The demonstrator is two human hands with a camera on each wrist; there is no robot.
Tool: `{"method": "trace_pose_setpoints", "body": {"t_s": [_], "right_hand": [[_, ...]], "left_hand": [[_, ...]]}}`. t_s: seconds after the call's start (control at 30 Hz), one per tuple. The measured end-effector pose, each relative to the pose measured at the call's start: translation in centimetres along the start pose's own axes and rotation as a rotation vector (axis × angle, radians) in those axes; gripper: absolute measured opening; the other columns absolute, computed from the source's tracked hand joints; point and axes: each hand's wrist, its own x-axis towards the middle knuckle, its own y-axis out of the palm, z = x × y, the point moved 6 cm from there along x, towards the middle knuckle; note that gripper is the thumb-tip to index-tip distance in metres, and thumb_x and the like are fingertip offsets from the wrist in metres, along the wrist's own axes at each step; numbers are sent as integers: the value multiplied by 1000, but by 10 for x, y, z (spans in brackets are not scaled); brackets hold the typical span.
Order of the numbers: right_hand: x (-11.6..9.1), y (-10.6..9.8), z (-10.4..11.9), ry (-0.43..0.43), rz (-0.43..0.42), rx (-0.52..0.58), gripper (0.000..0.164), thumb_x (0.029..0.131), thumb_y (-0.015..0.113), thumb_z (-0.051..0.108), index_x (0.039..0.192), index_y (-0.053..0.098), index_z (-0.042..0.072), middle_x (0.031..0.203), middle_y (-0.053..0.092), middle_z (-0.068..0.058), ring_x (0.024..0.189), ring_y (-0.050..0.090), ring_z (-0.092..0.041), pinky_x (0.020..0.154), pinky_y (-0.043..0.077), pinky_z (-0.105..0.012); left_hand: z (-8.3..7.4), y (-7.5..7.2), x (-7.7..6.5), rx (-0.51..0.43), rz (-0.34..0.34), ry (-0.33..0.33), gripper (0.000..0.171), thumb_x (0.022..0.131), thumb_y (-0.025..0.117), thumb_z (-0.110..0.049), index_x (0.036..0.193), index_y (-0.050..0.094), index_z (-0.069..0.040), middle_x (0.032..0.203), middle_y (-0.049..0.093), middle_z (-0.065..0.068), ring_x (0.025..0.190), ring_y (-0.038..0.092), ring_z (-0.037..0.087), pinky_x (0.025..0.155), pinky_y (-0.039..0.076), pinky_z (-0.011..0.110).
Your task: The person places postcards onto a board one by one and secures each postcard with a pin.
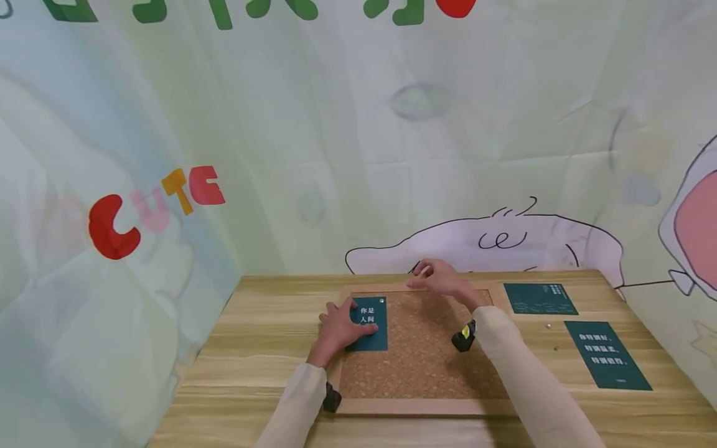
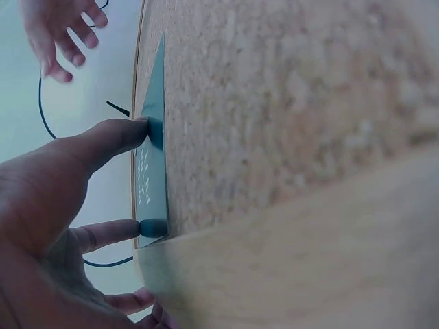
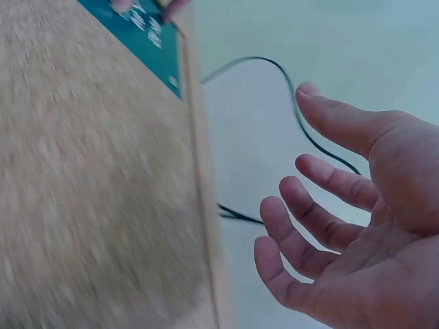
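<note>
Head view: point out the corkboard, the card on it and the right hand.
Corkboard (image 1: 419,358): head view, bare cork near the middle.
Card on the corkboard (image 1: 377,313): head view, upper right part.
Right hand (image 1: 440,279): head view, back of the hand.

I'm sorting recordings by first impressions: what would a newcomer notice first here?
Probably the bright CUTE lettering on the backdrop, at left. Next, at the corkboard, the left hand touches a green card in the far left corner; the right hand hangs near the far edge.
</note>
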Motion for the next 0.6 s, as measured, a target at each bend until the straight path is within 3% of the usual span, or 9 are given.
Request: {"method": "trace_pose_setpoints", "body": {"t_s": [0.27,0.6], "right_hand": [[-34,-57,-13,-57,-49,-45,45,93,81,36,120,62,4,113,62,-16,104,58,-32,80,49,-40],[-87,-121,-49,-25,-121,-127,55,93,79,41,126,58,4,119,61,-19,107,58,-34,84,51,-44]], "left_hand": [[0,0,0,-9,3,12,82,79,88,-51,142,54,-12,131,43,26,116,41,47,91,47,63],[1,1,0,-12,5,12,81,80,87,-51,143,54,-12,130,43,26,116,41,47,91,47,62]]}}
